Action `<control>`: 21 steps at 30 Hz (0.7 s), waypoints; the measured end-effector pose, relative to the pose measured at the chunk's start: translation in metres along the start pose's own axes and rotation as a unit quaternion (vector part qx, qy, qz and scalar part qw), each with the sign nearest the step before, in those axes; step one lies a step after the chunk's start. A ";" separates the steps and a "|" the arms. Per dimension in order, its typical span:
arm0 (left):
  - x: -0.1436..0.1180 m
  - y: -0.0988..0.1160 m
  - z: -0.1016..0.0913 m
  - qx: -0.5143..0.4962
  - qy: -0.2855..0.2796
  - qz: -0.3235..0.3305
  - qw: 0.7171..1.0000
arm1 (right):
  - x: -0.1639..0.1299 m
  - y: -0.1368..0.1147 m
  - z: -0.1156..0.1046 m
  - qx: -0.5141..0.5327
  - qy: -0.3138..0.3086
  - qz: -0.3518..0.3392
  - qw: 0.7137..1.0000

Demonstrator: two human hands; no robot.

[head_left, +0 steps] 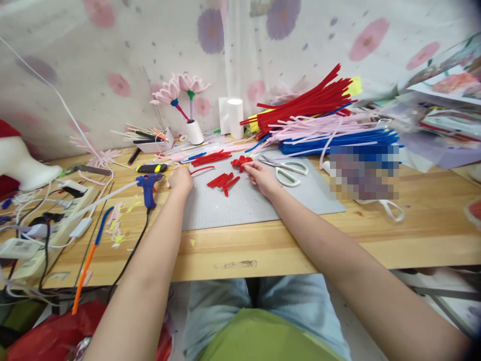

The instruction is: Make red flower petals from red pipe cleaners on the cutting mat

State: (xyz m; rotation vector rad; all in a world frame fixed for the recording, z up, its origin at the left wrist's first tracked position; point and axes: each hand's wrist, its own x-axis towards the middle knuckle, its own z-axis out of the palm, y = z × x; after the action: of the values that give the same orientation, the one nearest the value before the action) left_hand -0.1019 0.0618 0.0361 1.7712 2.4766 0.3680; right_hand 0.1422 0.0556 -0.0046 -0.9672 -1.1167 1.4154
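Note:
My right hand [261,176] pinches a small red flower shape [240,163] of looped pipe cleaner above the grey cutting mat [255,214]. Curled at the mat's left edge, my left hand [180,179] has a curved red pipe cleaner [203,169] sticking out from its fingers toward the right. Between both hands lies a little pile of short red pipe cleaner pieces [222,181]. Behind it is a bundle of longer red pieces [211,158]. White-handled scissors [288,170] rest just right of my right hand.
A blue glue gun [148,188] and a yellow-black utility knife [151,168] lie left of my left hand. A cable-covered power strip [77,213] sits farther left. Red [304,103], pink and blue pipe cleaner bundles fill the back right. Pink flowers [180,93] stand in a white spool.

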 end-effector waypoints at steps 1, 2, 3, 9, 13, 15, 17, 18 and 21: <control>-0.004 -0.001 -0.003 -0.007 0.030 0.017 0.999 | -0.001 0.000 0.001 -0.019 0.006 -0.010 1.000; -0.008 -0.002 -0.007 -0.015 0.077 0.030 0.996 | -0.001 0.000 0.003 -0.041 0.013 -0.028 0.999; -0.012 -0.001 -0.010 -0.024 0.130 0.045 0.990 | -0.002 0.000 0.004 -0.064 0.022 -0.055 0.996; -0.042 0.027 -0.015 -0.073 0.091 0.287 0.951 | -0.007 -0.002 0.009 -0.054 -0.013 -0.046 0.997; -0.061 0.050 -0.008 -0.063 0.029 0.377 0.924 | -0.011 -0.009 0.000 -0.048 -0.183 0.050 0.981; -0.069 0.055 -0.005 -0.074 0.027 0.374 0.924 | -0.013 -0.013 -0.004 -0.064 -0.248 0.079 0.963; -0.075 0.057 0.000 -0.106 0.024 0.359 0.927 | -0.015 -0.017 -0.007 -0.070 -0.290 0.107 0.948; -0.077 0.056 0.003 -0.131 0.024 0.347 0.928 | -0.015 -0.018 -0.008 -0.071 -0.305 0.117 0.942; -0.081 0.055 0.015 -0.233 0.021 0.295 0.926 | -0.014 -0.021 -0.009 -0.071 -0.303 0.114 0.943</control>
State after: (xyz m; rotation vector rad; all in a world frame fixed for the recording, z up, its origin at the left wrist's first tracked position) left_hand -0.0213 0.0042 0.0280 2.2297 1.6111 0.9440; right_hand 0.1577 0.0432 0.0130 -0.7933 -1.6109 1.9183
